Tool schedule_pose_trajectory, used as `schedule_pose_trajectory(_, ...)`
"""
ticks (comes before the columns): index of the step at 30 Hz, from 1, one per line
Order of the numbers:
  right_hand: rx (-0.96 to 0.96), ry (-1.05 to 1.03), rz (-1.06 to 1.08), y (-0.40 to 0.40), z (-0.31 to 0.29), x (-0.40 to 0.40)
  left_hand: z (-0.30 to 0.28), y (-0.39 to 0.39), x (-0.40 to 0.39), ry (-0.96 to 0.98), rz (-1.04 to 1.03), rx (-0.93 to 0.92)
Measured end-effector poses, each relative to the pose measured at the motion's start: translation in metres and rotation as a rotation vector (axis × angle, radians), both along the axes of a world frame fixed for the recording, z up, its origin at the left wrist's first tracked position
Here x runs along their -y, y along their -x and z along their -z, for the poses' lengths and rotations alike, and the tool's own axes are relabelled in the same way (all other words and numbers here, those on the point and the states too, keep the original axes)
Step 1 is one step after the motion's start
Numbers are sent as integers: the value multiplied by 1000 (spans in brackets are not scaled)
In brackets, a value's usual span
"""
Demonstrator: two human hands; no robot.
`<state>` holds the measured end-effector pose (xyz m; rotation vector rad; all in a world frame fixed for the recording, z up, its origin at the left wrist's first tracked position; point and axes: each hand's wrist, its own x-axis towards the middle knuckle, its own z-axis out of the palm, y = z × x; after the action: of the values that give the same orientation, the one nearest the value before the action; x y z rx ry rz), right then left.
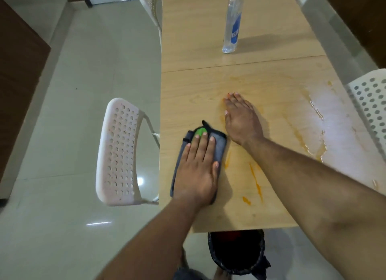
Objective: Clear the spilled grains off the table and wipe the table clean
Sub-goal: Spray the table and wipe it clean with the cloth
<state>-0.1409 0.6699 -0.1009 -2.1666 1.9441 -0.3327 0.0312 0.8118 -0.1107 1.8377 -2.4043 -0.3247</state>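
Your left hand lies flat on a folded grey cloth near the left edge of the wooden table, fingers straight and pressing down, not curled round it; the cloth has a green patch at its far end, just beyond your fingertips; your right hand rests palm down on the bare table just beside the cloth's far right corner, fingers straight and together, holding nothing; your right forearm crosses in from the near right corner. Orange streaks mark the table between the cloth and the near edge, and fainter orange smears spread around your right hand; toward the right edge a wet, shiny patch glistens, rimmed with orange; no loose grains can be made out on the surface. A clear plastic bottle with a blue label stands upright on the far half of the table, beyond a seam that runs across the top; a bin lined with a black bag sits on the floor just below the near edge; a white perforated chair stands at the left edge, another white chair at the right edge, and a third chair farther along the left.
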Motion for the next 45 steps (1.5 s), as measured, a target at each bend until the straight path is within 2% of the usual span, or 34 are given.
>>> schedule_pose_trajectory(3,45,-12,11,3,-3,-15,1,-32,-27,-17,-9,10)
schedule_pose_trajectory(6,56,-34,22,6,-5,-55,2,-49,-16,-19,-54,40)
schedule_pose_trajectory(12,-22,-43,1,16,3,-135,4,-11,37,-32,-226,46)
schedule_pose_trajectory(18,-65,-30,27,14,13,-143,5,4,-30,-10,-1,-7)
schedule_pose_trajectory(21,-77,-39,26,14,10,-144,0,-17,-77,-27,115,20)
schedule_pose_trajectory(24,-66,-34,27,12,8,-144,-4,-51,-83,-5,230,41)
schedule_pose_trajectory(26,-55,-28,29,11,9,-144,-1,-66,-64,6,218,56)
schedule_pose_trajectory(28,-53,-24,30,13,13,-145,6,-65,-39,11,122,64)
schedule_pose_trajectory(31,-42,11,18,15,19,-146,11,-39,-14,3,-14,67)
schedule_pose_trajectory(33,-24,29,16,17,20,-146,12,-20,-16,2,-18,58)
schedule_pose_trajectory(41,51,38,18,19,15,-146,1,-13,-115,-34,231,40)
schedule_pose_trajectory(45,105,30,28,19,13,-146,-10,-34,-104,-76,432,54)
